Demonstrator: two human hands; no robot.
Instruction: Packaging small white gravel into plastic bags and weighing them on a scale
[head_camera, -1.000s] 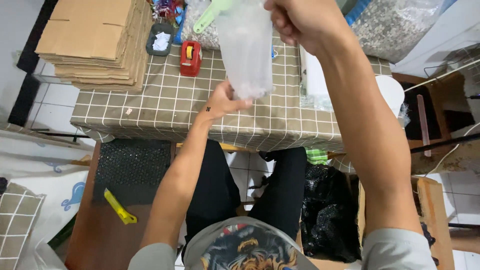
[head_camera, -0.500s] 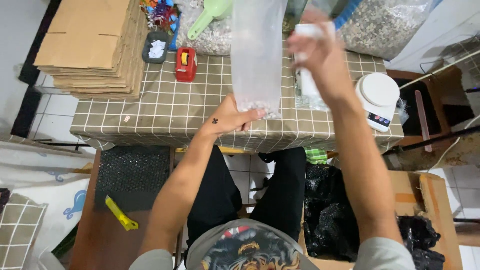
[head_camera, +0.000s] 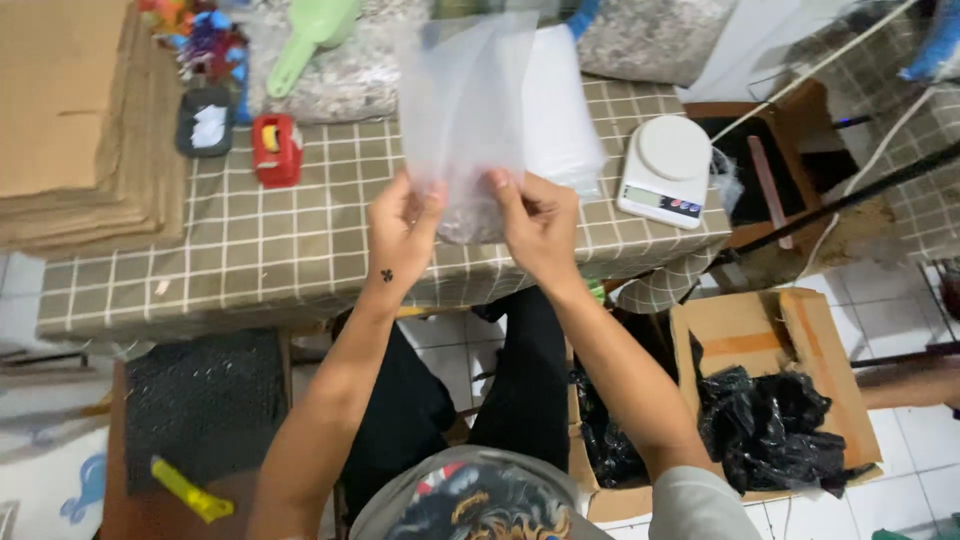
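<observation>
**Clear bag held upright between both hands**

A stack of flat brown cardboard sheets (head_camera: 60, 120) is seen at the far left of the checked-cloth desk (head_camera: 250, 250), with a small red tape dispenser (head_camera: 277, 150) beside it. The left hand (head_camera: 400, 235) and right hand (head_camera: 535, 225) are pinched on the lower corners of a clear plastic bag (head_camera: 465, 110) — its long axis rising straight up from them, both equally near. A white digital kitchen scale (head_camera: 668, 170) stands further right.

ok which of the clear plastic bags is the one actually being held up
The clear bag pinched at its bottom by the left hand and right hand; the stack of bags lies flat on the table behind it.
</observation>
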